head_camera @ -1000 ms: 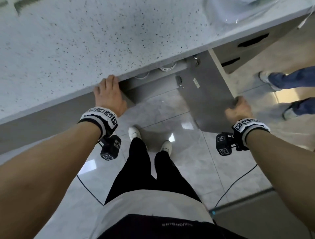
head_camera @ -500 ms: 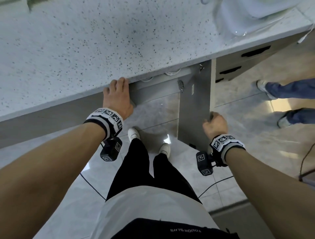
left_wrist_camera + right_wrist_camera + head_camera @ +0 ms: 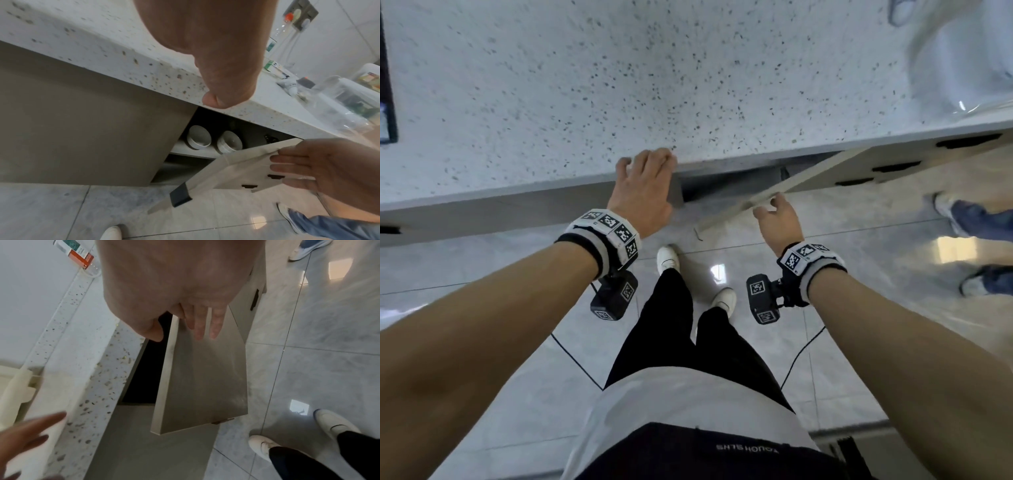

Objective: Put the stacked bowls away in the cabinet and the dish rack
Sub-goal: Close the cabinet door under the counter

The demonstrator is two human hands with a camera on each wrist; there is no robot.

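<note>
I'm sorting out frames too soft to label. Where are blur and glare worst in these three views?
Head view: glare patches on the floor tiles, the door smeared. Left wrist view: the right hand and door edge smeared, the bowls in dim shadow yet readable. Right wrist view: the left hand blurred, glare on the tiles, the cabinet gap black.

The person wears black trousers (image 3: 671,342), white shoes (image 3: 668,258) and a white top (image 3: 688,397) over a black hem printed with pale lettering. Both forearms are bare. Each wrist carries a grey-and-black band (image 3: 606,240) tiled with square black-and-white markers, and beneath it hangs a small black camera block (image 3: 614,296) bearing 2 similar markers.
</note>
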